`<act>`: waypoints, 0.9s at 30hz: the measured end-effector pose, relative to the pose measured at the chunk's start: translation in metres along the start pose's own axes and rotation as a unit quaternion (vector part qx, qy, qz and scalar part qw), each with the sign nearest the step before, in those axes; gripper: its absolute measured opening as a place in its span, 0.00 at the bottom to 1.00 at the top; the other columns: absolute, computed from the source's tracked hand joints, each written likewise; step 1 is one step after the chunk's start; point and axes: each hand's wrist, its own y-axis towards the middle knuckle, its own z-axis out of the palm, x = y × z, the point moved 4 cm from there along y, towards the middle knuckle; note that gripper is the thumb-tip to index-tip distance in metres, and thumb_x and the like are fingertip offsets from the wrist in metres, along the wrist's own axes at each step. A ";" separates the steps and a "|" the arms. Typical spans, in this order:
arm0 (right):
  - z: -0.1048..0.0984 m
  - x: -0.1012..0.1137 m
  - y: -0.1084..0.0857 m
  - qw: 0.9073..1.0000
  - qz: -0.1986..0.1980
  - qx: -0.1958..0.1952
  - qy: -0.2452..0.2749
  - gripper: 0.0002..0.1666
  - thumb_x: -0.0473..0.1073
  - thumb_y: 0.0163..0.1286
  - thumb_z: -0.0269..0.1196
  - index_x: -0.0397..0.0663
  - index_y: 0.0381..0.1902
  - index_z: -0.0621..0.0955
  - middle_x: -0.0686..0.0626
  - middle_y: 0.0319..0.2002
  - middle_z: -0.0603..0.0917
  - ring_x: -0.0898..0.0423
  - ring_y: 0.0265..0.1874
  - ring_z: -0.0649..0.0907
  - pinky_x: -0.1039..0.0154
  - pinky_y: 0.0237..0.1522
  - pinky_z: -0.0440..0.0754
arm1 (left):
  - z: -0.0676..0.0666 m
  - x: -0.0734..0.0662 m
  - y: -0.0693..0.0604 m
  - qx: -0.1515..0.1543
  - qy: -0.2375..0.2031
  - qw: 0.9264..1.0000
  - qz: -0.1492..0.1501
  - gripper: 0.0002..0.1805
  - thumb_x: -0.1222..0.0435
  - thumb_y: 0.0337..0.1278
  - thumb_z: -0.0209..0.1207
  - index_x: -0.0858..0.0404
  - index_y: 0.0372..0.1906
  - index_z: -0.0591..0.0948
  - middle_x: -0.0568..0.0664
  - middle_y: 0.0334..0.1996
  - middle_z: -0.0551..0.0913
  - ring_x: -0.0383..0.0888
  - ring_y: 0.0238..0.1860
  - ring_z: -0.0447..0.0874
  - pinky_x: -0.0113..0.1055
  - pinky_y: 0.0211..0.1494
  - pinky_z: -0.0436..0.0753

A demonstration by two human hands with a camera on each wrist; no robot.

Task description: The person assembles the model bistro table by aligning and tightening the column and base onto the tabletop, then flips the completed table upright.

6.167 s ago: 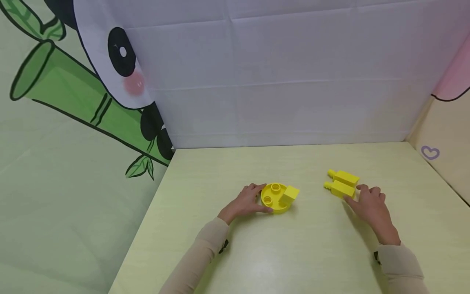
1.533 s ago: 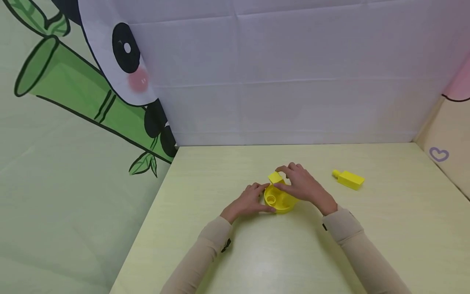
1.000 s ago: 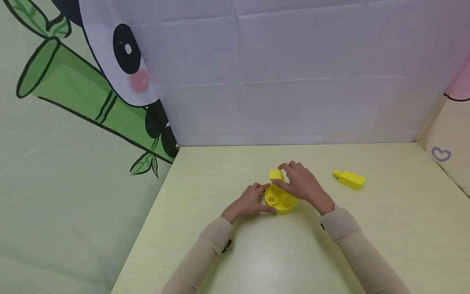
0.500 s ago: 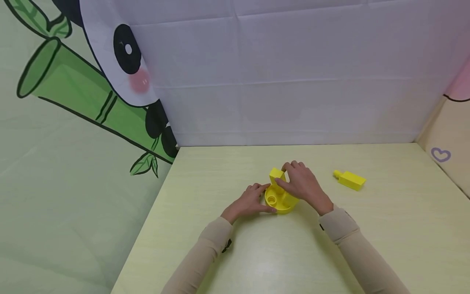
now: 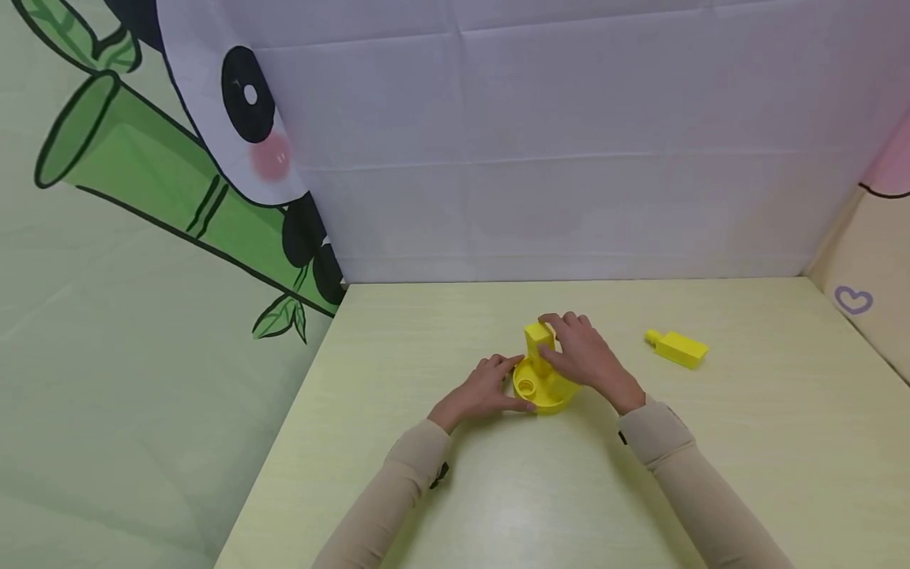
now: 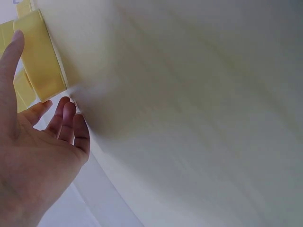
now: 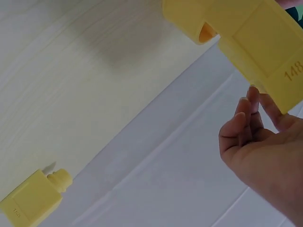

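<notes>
Base [image 5: 546, 401], yellow, well off back edge of bench [image 5: 533, 490], gripped in left hand [image 5: 483, 386]; upright block [image 5: 538, 338] over it, pinched in right hand [image 5: 586, 353]; second block [image 5: 680, 349] lying toward back right corner.

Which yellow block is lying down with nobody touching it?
The lone block on the right, flat on the table; the right hand holds another block upright.

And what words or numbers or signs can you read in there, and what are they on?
"148": on the yellow block held by the right hand.
Lying yellow block: a tiny number, too blurred to read surely.
A purple heart on the side wall.
I see no words.
</notes>
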 end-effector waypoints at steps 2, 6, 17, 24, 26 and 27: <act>-0.001 -0.002 0.000 1.000 0.017 -0.004 0.005 0.27 0.47 0.74 0.66 0.36 0.64 0.76 0.39 0.43 0.78 0.43 0.41 0.74 0.48 0.42 0.76 | 0.000 -0.001 0.000 0.001 0.000 1.000 -0.001 0.53 0.40 0.56 0.71 0.58 0.80 0.64 0.56 0.66 0.72 0.51 0.63 0.68 0.47 0.67 0.73; -0.003 -0.006 0.001 0.999 0.035 -0.009 0.004 0.32 0.50 0.73 0.67 0.34 0.65 0.75 0.37 0.46 0.78 0.40 0.44 0.75 0.45 0.46 0.77 | 0.000 -0.001 0.000 0.002 0.004 1.000 -0.003 0.53 0.40 0.55 0.71 0.58 0.80 0.64 0.56 0.67 0.72 0.51 0.64 0.68 0.47 0.67 0.73; -0.008 -0.013 -0.001 0.997 0.067 -0.020 -0.027 0.30 0.57 0.72 0.66 0.33 0.53 0.80 0.35 0.45 0.81 0.36 0.44 0.76 0.41 0.48 0.77 | 0.001 0.001 0.001 0.002 0.007 1.000 -0.005 0.53 0.39 0.56 0.71 0.57 0.81 0.64 0.56 0.68 0.71 0.51 0.65 0.67 0.48 0.69 0.72; -0.010 -0.015 -0.004 0.997 0.073 -0.016 -0.022 0.29 0.58 0.72 0.66 0.33 0.47 0.82 0.38 0.38 0.82 0.39 0.40 0.76 0.44 0.43 0.77 | 0.000 0.000 0.000 0.002 0.002 1.000 -0.004 0.53 0.40 0.56 0.71 0.57 0.81 0.64 0.56 0.68 0.71 0.52 0.65 0.67 0.48 0.69 0.72; -0.011 -0.015 -0.004 0.997 0.069 -0.014 -0.022 0.31 0.58 0.71 0.66 0.33 0.50 0.82 0.39 0.39 0.82 0.39 0.40 0.76 0.43 0.45 0.76 | 0.000 0.000 0.000 0.002 0.003 1.000 -0.003 0.53 0.40 0.55 0.71 0.57 0.81 0.64 0.56 0.68 0.71 0.52 0.65 0.68 0.48 0.68 0.72; -0.012 -0.015 -0.005 0.998 0.062 -0.012 -0.022 0.32 0.58 0.71 0.66 0.32 0.53 0.81 0.38 0.40 0.82 0.39 0.41 0.77 0.43 0.45 0.76 | 0.000 0.000 0.000 0.002 0.003 1.000 -0.003 0.53 0.40 0.55 0.71 0.57 0.81 0.64 0.56 0.68 0.71 0.51 0.65 0.68 0.48 0.68 0.72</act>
